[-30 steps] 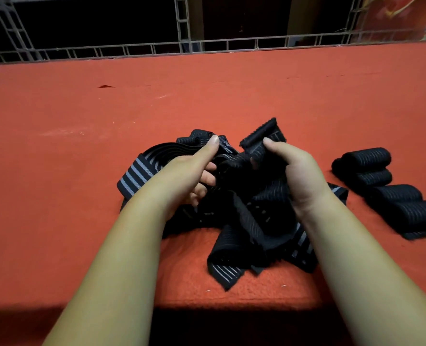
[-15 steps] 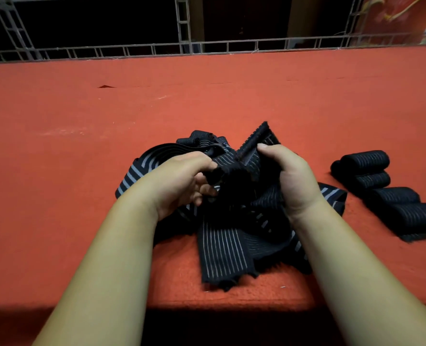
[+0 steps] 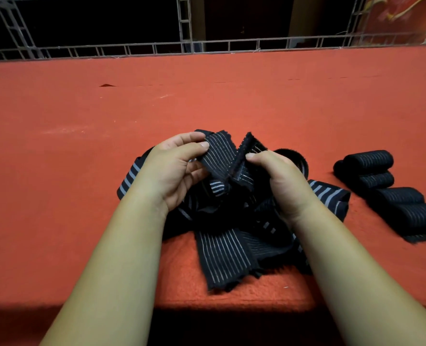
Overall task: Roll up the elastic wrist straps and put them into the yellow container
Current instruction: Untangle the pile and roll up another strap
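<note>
Striped strap end (image 3: 218, 156) pinched by left hand (image 3: 174, 171) at far-left edge, by right hand (image 3: 279, 178) at near-right fold. Strap's long axis trails toward viewer over loose strap pile (image 3: 232, 228) on table (image 3: 57, 146). Rolled straps (image 3: 391, 191) lie right, nearer right hand. Yellow container not visible.

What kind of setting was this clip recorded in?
Probably a staged indoor recording area, not a home: a wide surface covered in red felt-like cloth, metal truss framing behind it, and a dark backdrop. No yellow container is in view.
</note>
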The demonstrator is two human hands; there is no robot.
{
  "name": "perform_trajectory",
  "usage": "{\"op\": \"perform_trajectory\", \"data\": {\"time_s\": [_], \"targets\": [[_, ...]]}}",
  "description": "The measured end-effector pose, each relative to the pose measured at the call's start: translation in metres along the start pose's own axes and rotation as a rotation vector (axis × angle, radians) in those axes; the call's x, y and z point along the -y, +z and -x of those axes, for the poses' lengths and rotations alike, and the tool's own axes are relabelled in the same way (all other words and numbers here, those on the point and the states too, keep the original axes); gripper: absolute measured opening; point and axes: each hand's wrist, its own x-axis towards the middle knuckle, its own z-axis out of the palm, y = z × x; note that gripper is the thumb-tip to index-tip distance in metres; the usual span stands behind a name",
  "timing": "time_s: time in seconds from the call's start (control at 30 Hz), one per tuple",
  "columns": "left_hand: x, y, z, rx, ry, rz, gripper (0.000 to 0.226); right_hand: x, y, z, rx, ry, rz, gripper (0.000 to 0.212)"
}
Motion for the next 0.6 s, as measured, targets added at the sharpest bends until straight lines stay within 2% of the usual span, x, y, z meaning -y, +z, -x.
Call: {"op": "perform_trajectory", "data": {"time_s": [0.13,0.23,0.3,0.4,0.53,0.6], "targets": [[0.004,-0.002,-0.005,-0.025,-0.035,-0.026,0.039,0.000,-0.003,-0.001,0.026,0.006,0.077,0.029],[0.003,-0.006,-0.004,0.085,-0.110,-0.086,0.046,-0.001,-0.004,-0.004,0.035,-0.009,0.153,0.031],[0.001,-0.007,-0.001,0.177,-0.150,-0.171,0.045,-0.001,-0.007,-0.004,0.015,-0.017,0.193,0.030],[0.000,-0.011,-0.001,0.229,-0.171,-0.227,0.042,-0.001,-0.011,-0.005,-0.020,-0.019,0.234,0.027],[-0.002,-0.012,0.000,0.166,-0.114,-0.275,0.035,-0.002,-0.014,-0.007,-0.025,-0.007,0.200,0.034],[-0.003,-0.011,0.001,0.166,-0.088,-0.308,0.031,-0.003,-0.017,-0.007,-0.015,-0.003,0.188,0.028]]}}
